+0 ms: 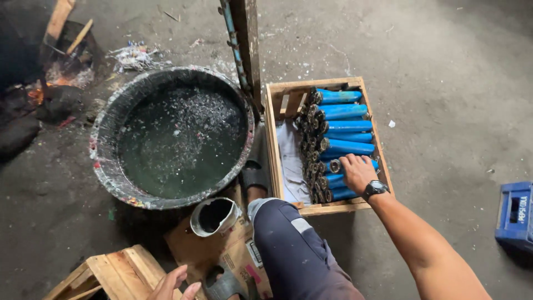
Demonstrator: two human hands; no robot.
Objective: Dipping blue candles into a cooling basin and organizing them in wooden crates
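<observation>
Down on the grey concrete floor (pixel 444 66), the biggest thing is a wide round basin (pixel 105 139) with a paint-flecked rim, filled with dark liquid and pale flecks floating on top. Just to its right sits a wooden crate (pixel 271 133), its right half packed with blue tubes (pixel 347 129) lying on their sides in a stack, dark ends turned to the left, with white paper showing on the crate's bare left side. A weathered plank (pixel 249 39) stands upright between basin and crate. The person's knee (pixel 288 233), in dark trousers, bends over a flattened piece of cardboard (pixel 205 250), where a small pale bucket (pixel 214 216) lies tipped near the basin's edge. A slatted wooden stand (pixel 111 272) sits at the lower left, a blue plastic crate (pixel 513 214) at the far right. The right hand (pixel 358 172), watch at the wrist, lies palm down on the tubes nearest the crate's front corner, fingers curled over one. The left hand (pixel 175 284) hangs loose and empty beside the wooden stand.
</observation>
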